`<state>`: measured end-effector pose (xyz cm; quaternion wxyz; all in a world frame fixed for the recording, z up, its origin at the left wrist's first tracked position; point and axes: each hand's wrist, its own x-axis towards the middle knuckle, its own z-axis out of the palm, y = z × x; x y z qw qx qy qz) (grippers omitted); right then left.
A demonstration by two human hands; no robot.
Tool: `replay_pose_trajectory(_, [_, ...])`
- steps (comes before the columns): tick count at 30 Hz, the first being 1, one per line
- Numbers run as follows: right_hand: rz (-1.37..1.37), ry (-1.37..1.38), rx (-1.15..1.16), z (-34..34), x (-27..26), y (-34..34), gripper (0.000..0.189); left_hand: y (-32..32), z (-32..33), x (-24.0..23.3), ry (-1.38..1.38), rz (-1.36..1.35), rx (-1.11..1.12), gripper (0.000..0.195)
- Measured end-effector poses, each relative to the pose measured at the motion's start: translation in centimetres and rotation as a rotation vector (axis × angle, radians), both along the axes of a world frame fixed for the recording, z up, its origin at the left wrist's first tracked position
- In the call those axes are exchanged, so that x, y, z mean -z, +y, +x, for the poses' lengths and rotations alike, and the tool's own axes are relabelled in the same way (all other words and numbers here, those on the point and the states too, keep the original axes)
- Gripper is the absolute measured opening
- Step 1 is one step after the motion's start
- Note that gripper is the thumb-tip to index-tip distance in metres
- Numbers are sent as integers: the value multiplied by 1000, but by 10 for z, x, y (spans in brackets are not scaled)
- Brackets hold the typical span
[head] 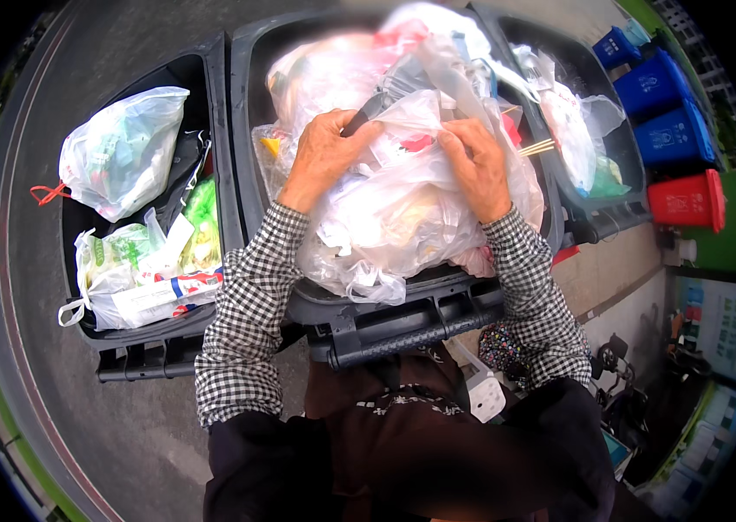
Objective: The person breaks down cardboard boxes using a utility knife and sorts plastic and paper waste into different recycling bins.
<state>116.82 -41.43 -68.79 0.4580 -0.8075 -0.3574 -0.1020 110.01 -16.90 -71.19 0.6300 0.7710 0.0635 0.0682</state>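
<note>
In front of me a translucent plastic rubbish bag (400,215) bulges from the middle wheeled bin (238,130). My left hand (328,153) pinches the bag's thin film near its top. A dark flat strip (362,116) also lies in that grip; what it belongs to cannot be made out. My right hand (477,166) pinches the same film a short way to the right, so the film stretches between both hands. Pale and red contents show blurrily through it. Behind it sits another full bag (322,72), with a white bag (436,16) at the far rim.
An open bin (214,85) on the left holds a white bag with a red tie (126,150) and a printed carton (165,300). Another bin (602,202) stands right. Thin wooden sticks (537,147) jut out between. Blue bins (674,134) and a red bin (687,201) stand beyond.
</note>
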Motion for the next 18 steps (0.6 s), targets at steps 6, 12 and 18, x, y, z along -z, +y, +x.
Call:
replay_pose_trajectory(6, [73,134,-11,16,13,-2,16,10,3,-17,170,-73,96,32])
replay_pose_trajectory(12, [-69,307,-58,45,38,-7,21,-6,15,3,91,-18,25,36])
replay_pose_trajectory(18, [-321,-141,-141,55,49,-5,18,-2,0,9,253,-98,-2,38])
